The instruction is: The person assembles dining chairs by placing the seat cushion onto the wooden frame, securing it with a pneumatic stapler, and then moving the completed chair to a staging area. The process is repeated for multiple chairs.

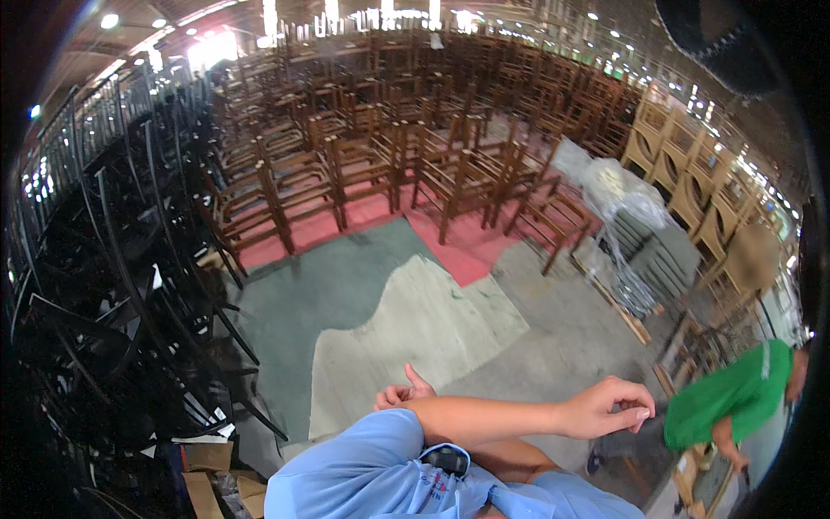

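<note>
My arms cross in front of my light blue shirt (346, 467). My left hand (609, 406) reaches over to the right, its fingers loosely curled and the thumb close to the fingertips, with nothing seen in it. Under that forearm passes my other arm; my right hand (404, 394) comes out on the left, thumb raised and fingers curled in, holding nothing visible. Part of it is hidden by the left forearm. Neither hand touches any furniture. Below them on the floor lie a pale sheet (415, 324) and a grey-green sheet (285, 303).
Stacked black chairs (112, 285) crowd the left. Rows of brown wooden chair frames (303, 190) stand ahead on red sheeting (372, 212). To the right are plastic-wrapped slatted pieces (648, 251), light wooden frames (683, 164) and a person in green (726, 398). Cardboard (203, 493) lies lower left.
</note>
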Motion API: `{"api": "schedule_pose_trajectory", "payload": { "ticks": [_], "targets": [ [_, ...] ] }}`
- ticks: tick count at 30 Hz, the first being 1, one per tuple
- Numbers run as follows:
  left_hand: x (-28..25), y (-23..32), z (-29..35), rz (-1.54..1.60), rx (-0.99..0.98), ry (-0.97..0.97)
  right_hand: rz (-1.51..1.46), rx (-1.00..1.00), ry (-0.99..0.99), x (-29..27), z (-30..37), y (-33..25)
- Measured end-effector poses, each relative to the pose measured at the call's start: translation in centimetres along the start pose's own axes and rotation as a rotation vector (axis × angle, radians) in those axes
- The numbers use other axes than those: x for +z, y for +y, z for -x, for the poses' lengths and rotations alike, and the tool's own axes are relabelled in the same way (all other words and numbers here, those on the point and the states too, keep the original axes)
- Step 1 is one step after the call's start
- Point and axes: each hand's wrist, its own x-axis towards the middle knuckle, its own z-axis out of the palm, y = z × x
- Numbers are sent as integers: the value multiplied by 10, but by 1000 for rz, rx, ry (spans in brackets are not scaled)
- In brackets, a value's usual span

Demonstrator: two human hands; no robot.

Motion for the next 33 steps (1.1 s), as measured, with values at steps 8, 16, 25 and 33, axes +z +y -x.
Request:
{"api": "schedule_pose_trajectory", "payload": {
  "ticks": [8,16,25,33],
  "targets": [
    [-198,-108,-139,-5,-227,85,-78,186,-293,-44,-13,-245],
    [-397,-186,-260,-209,-191,85,109,146,-50,-96,-2,-500],
    [-737,-379,-222,-265,-658,197,1445,111,1526,-427,194,-787],
    [-1007,-421,-152,-764,-1131,474,602,309,2018,-416,351,-899]
  ]
}}
